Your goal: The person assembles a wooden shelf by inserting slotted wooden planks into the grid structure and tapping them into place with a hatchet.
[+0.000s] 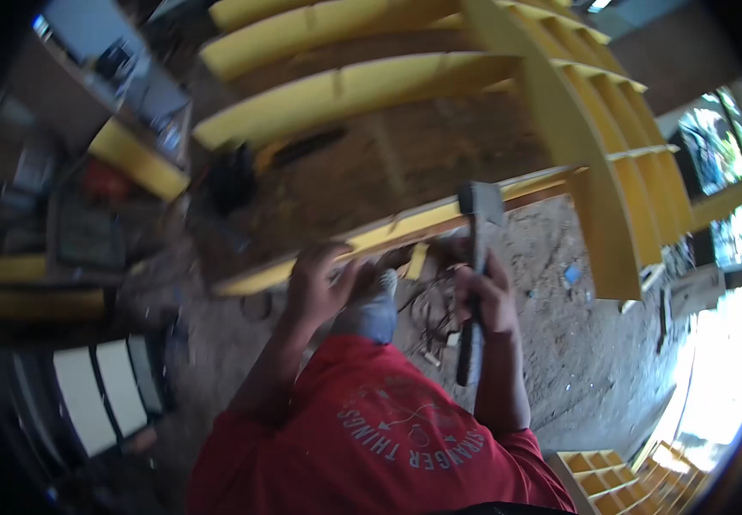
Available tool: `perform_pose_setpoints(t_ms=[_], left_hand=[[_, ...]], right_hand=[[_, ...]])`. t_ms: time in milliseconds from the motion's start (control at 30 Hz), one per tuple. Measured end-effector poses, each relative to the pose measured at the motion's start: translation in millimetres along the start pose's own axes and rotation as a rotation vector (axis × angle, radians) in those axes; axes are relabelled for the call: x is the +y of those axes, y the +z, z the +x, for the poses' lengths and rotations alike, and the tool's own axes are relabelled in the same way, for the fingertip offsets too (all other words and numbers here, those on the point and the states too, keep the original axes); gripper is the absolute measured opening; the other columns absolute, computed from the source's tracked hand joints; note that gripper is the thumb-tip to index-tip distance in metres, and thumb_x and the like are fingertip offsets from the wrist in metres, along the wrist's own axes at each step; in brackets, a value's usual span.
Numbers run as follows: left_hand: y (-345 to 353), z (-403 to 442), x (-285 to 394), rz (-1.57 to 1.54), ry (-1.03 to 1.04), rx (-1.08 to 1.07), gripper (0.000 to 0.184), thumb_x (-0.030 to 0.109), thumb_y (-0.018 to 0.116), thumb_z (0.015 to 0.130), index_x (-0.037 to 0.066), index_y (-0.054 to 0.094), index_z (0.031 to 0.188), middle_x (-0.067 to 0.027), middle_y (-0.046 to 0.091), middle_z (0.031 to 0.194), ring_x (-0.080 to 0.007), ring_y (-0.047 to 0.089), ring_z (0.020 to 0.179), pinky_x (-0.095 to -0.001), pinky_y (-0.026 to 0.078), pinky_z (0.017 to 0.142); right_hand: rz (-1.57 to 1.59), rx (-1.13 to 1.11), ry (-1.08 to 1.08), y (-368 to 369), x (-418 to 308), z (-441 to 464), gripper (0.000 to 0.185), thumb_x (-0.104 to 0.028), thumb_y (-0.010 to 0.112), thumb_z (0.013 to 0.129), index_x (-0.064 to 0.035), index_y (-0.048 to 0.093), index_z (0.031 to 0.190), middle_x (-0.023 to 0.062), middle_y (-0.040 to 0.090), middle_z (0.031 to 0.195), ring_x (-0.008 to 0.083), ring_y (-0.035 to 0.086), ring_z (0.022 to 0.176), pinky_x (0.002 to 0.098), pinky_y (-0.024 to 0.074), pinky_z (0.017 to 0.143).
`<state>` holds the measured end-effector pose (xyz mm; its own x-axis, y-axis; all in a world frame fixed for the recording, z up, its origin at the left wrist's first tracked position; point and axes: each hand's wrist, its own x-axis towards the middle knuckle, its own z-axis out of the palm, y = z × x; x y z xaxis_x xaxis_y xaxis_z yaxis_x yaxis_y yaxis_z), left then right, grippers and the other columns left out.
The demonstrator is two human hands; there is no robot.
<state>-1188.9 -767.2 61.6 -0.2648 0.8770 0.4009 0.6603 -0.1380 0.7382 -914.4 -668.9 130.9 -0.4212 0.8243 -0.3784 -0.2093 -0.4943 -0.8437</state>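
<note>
My right hand (pixel 489 296) is wrapped round the dark handle of a hammer (pixel 484 204), held upright with its grey head at the top, in front of a long yellow board (pixel 427 219). My left hand (pixel 319 279) is at the left part of this board, its fingers bent over the edge and the thumb on the near side. Any small thing between those fingertips is too blurred to make out. The board is the near side of a large yellow wooden frame (pixel 560 129) with several long slats and a grid of compartments at the right.
A dark tool with a yellow part (pixel 302 150) lies inside the frame, beside a black bundle (pixel 232 178). Offcuts and a blue scrap (pixel 572 275) are on the dirt floor. Another yellow grid (pixel 599 481) stands at lower right. Black-framed pale panels (pixel 100 395) are at left.
</note>
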Motion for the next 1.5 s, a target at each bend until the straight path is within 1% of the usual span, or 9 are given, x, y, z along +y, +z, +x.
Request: perform_pose_setpoints(t_ms=[300,600,800,933,1067,1167,1300,1400,1500], left_hand=[[-80.4,-103.8,-20.2,-0.110,-0.033,-0.271,0.007,0.009,0.076,0.092,0.004,0.074,0.097,-0.0127,0.076,0.093,-0.0332,0.074,0.087,-0.0427,0.058,0.079],[-260.9,-184.5,-133.6,-0.055,-0.207,-0.108,0.013,0.014,0.075,0.095,0.004,0.076,0.104,-0.0145,0.077,0.098,-0.0343,0.074,0.092,-0.0421,0.058,0.081],[-431.2,-228.5,-249.0,-0.180,-0.404,-0.014,0.020,0.014,0.075,0.096,0.000,0.075,0.110,-0.0156,0.078,0.105,-0.0283,0.075,0.099,-0.0388,0.058,0.088],[-560.5,-194.1,-291.8,-0.399,-0.410,0.146,0.044,0.022,0.074,0.099,-0.002,0.061,0.134,-0.0154,0.070,0.125,-0.0254,0.068,0.115,-0.0381,0.052,0.101],[-603.5,-150.0,-319.6,-0.839,-0.381,0.296,0.070,0.031,0.079,0.098,-0.004,0.048,0.150,-0.0150,0.065,0.136,-0.0227,0.063,0.121,-0.0364,0.049,0.107],[-612.5,-118.0,-347.6,-0.963,-0.476,0.345,0.065,0.025,0.085,0.093,-0.004,0.055,0.143,-0.0092,0.066,0.127,-0.0171,0.063,0.114,-0.0329,0.049,0.104],[-623.0,-76.1,-393.4,-1.024,-0.569,0.377,0.050,0.014,0.085,0.090,-0.003,0.062,0.132,-0.0053,0.067,0.119,-0.0147,0.063,0.111,-0.0309,0.049,0.102],[-642.7,-34.5,-441.8,-0.929,-0.497,0.393,0.061,0.019,0.088,0.088,-0.004,0.059,0.136,-0.0105,0.068,0.126,-0.0207,0.065,0.116,-0.0390,0.050,0.108],[-673.3,48.4,-492.6,-0.867,-0.355,0.379,0.064,0.023,0.089,0.087,-0.004,0.058,0.136,-0.0110,0.067,0.127,-0.0216,0.064,0.117,-0.0400,0.050,0.108]], right_hand=[[0.006,0.014,-0.006,93.5,92.5,-38.7,0.056,-0.002,0.060,0.094,-0.0033,0.045,0.147,0.0068,0.057,0.071,0.0177,0.057,0.047,0.0305,0.0507,0.045],[-0.018,-0.204,-0.001,324.4,180.9,-6.4,0.057,0.002,0.060,0.099,-0.0039,0.038,0.151,0.0088,0.061,0.076,0.0187,0.061,0.052,0.0306,0.0524,0.048],[-0.328,-0.401,0.010,511.5,272.2,28.6,0.037,-0.003,0.072,0.097,0.0011,0.048,0.125,0.0046,0.062,0.071,0.0122,0.059,0.051,0.0276,0.0489,0.048],[-0.635,-0.601,0.052,607.8,294.4,25.8,0.052,-0.011,0.076,0.097,0.0097,0.049,0.137,0.0079,0.070,0.080,0.0153,0.067,0.063,0.0309,0.0540,0.059],[-0.814,-0.724,-0.446,667.7,319.0,29.0,0.074,-0.014,0.079,0.096,0.0092,0.041,0.156,0.0157,0.077,0.105,0.0215,0.076,0.089,0.0361,0.0604,0.080],[-0.926,-0.738,-0.270,704.6,306.1,46.8,0.071,-0.014,0.081,0.094,0.0083,0.046,0.152,0.0206,0.078,0.110,0.0276,0.077,0.100,0.0387,0.0591,0.091],[-0.913,-0.804,-0.186,739.0,298.4,106.4,0.068,-0.018,0.081,0.093,0.0056,0.051,0.149,0.0210,0.077,0.109,0.0304,0.077,0.099,0.0398,0.0582,0.087],[-0.782,-0.884,-0.419,753.2,331.3,179.8,0.062,-0.026,0.080,0.095,0.0003,0.056,0.146,0.0206,0.075,0.114,0.0292,0.075,0.098,0.0418,0.0567,0.088],[-0.606,-1.100,0.053,777.1,338.6,266.6,0.053,-0.029,0.080,0.097,-0.0022,0.061,0.139,0.0113,0.072,0.105,0.0195,0.069,0.093,0.0376,0.0545,0.086]])
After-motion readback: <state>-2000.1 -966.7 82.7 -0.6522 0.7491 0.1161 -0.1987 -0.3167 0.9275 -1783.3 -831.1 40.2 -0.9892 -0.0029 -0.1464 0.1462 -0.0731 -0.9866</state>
